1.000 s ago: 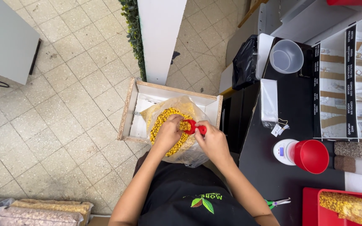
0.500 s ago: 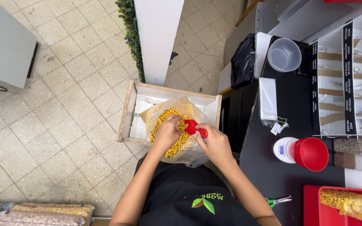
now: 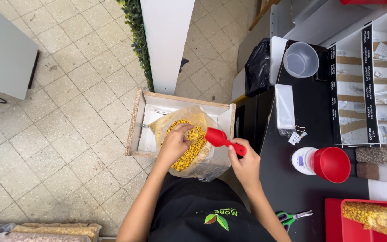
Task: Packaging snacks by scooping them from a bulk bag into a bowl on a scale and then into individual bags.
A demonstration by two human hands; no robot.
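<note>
A clear plastic bag of yellow corn kernels (image 3: pixel 189 148) rests in an open wooden box (image 3: pixel 133 130) on the tiled floor. My left hand (image 3: pixel 175 143) grips the bag's opening, fingers among the kernels. My right hand (image 3: pixel 245 163) holds a red plastic scoop (image 3: pixel 218 138) by its handle, its bowl at the bag's right edge, just above the kernels.
To the right stands a black counter (image 3: pixel 310 188) with a red bowl (image 3: pixel 332 164) on a small scale, a clear cup (image 3: pixel 301 59), green-handled scissors (image 3: pixel 292 218) and a red tray of corn (image 3: pixel 372 219). A white pillar (image 3: pixel 166 45) rises behind the box. Filled bags (image 3: pixel 45 232) lie bottom left.
The scoop has moved right and up, from inside the bag to its right edge. My left hand stays on the bag's opening.
</note>
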